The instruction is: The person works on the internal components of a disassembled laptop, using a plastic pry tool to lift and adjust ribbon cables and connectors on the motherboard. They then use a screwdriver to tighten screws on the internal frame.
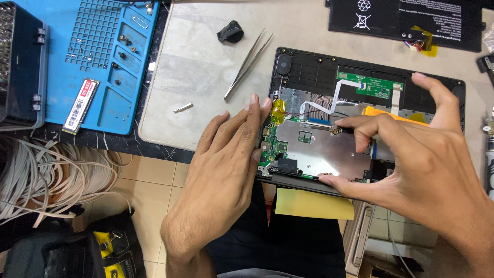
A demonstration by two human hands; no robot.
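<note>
**A:** Item one — what sits under the hands?

**B:** An opened laptop base, black shell, cover off, lying at the near edge of the grey surface and overhanging it slightly. Inside: a silver shield plate, a green circuit board at its left side, a white ribbon cable running up to a small green board.

**A:** Left hand?

**B:** Left hand — flat, fingers together and extended, pressed against the left edge of the laptop base. It clasps nothing.

**A:** Right hand?

**B:** Right hand arches over the right half of the base. Thumb braced on the near edge, index finger bent down beside a small brass-coloured fitting on the shield plate, remaining fingers spread. An orange pry tool lies under the fingers; whether the hand grips it, I cannot tell.

**A:** Surrounding stock?

**B:** Metal tweezers just left of the base, a small black cap above them, a short silver pin. Far left, a blue parts tray holding loose screws and a memory-type stick. Top right, a flat black battery pack. Below the surface edge, a coil of white cable and a yellow sheet.
</note>
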